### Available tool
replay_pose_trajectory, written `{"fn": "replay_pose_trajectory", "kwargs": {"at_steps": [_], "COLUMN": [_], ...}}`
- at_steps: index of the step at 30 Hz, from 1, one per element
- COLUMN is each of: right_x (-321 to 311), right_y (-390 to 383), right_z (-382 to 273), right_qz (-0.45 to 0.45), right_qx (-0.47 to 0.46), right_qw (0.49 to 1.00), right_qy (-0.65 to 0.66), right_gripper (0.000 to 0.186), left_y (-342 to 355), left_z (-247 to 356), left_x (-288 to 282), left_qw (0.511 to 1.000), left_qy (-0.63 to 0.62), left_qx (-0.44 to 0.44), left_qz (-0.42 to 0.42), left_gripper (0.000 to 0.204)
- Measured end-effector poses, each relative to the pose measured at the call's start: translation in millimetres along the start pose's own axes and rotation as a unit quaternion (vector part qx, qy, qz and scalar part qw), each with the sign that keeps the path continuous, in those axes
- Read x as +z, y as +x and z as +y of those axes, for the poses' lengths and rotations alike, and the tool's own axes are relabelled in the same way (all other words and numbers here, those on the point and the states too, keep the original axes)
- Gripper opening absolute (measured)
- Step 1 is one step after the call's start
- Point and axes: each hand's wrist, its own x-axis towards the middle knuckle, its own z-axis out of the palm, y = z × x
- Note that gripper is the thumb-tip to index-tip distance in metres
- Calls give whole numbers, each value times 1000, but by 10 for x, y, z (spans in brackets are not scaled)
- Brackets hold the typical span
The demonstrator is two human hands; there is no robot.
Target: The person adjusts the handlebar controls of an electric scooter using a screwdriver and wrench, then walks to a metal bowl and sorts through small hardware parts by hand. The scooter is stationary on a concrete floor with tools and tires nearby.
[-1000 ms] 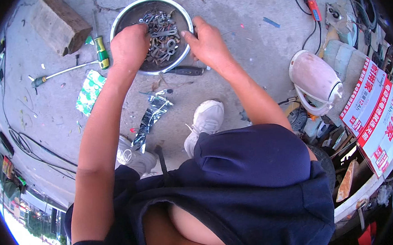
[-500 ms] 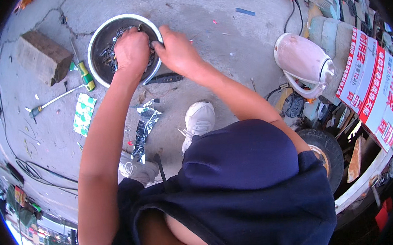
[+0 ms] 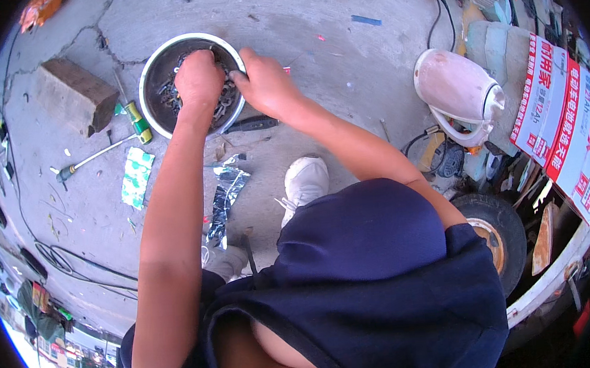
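Note:
A round metal bowl (image 3: 151, 115) with a pale rim stands on the floor, holding a heap of small dark and silvery hardware (image 3: 224, 108) that looks like screws and bolts. My left hand (image 3: 199, 81) reaches down into it with curled fingers. Their tips are hidden by the back of the hand, so what they pinch cannot be made out. On the bowl's right edge, my right hand (image 3: 269, 86) grips the rim, thumb on the inner side and the other fingers outside. A dark-handled tool (image 3: 255, 123) lies just below the bowl.
Left of the bowl lie a wooden block (image 3: 78, 95), a green-and-yellow screwdriver (image 3: 139, 123), another long-shafted tool (image 3: 94, 154) and a green-white packet (image 3: 137, 176). Crumpled foil (image 3: 226, 195) lies near my shoes. A pink kettle (image 3: 454, 91), a red-white carton (image 3: 561, 124) and a wheel (image 3: 494, 238) stand right.
The whole view has shifted slightly, so the bowl and floor things sit a little lower and further right. My left hand stays in the bowl and my right hand stays on its rim.

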Motion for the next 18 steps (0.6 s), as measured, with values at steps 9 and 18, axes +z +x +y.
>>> {"fn": "replay_pose_trajectory", "kwargs": {"at_steps": [9, 18], "right_x": [-33, -51], "right_y": [2, 20], "right_z": [-5, -13], "right_qz": [4, -45], "right_qx": [-6, 31], "right_qw": [1000, 998], "right_qy": [-17, 6], "right_gripper": [24, 25], "left_y": [-335, -470], "left_z": [-516, -658], "left_x": [-128, -106], "left_qw": [562, 528], "left_qy": [-784, -817], "left_qx": [-165, -173], "left_qz": [-204, -155], "left_gripper": [13, 12]}}
